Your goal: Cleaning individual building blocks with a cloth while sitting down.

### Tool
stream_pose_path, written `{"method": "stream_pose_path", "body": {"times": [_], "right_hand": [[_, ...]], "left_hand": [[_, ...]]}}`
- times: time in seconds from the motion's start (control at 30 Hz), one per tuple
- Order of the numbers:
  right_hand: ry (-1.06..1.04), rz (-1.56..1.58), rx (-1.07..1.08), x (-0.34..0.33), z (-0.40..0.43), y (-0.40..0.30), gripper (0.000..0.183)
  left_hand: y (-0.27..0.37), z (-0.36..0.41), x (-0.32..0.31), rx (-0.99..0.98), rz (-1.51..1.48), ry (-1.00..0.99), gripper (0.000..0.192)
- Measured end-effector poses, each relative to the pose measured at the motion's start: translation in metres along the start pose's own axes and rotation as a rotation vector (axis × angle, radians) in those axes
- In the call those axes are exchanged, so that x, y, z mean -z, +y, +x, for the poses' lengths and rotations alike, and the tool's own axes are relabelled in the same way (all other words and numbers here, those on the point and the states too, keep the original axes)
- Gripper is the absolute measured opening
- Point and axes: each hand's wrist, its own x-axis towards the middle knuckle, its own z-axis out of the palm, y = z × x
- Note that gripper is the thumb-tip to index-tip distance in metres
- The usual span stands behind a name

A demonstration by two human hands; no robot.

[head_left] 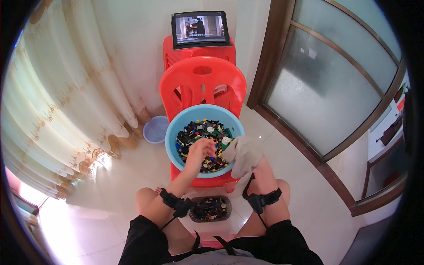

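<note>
A light blue plastic basin (pixel 172 132) filled with mixed toy building bricks (pixel 202 131) stands on the seat of a red plastic chair (pixel 202 63). Over the bricks is my left hand (pixel 202 148), its fingers loosely curled and apart, with nothing visible in them. My right hand is at the basin's right rim, hidden by a light grey cloth (pixel 245 154) that covers it to the wrist. Whether it is a loose cloth or a glove, and how the fingers are bent, I cannot tell. Close to the cloth's left edge lies a round white piece (pixel 226 140).
Between my feet, a dark openwork basket (pixel 210 221) of bricks rests on the tiled floor. A small lilac basin (pixel 155 130) stands left of the chair. Behind it, a tablet (pixel 201 29) leans on a red stool (pixel 220 51). Curtains (pixel 66 99) hang left; a frosted-glass door (pixel 331 82) is right.
</note>
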Motion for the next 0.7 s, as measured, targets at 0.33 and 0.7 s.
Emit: {"method": "stream_pose_path", "body": {"times": [0.33,0.7], "right_hand": [[-0.018,-0.527,0.168,-0.049,-0.007,-0.025,0.028],[0.235,-0.090,0.061,-0.052,-0.007,-0.015,0.017]], "left_hand": [[0.003,-0.006,-0.017,0.288,-0.243,0.020,0.054],[0.006,-0.016,-0.017,0.347,-0.492,-0.044,0.063]]}}
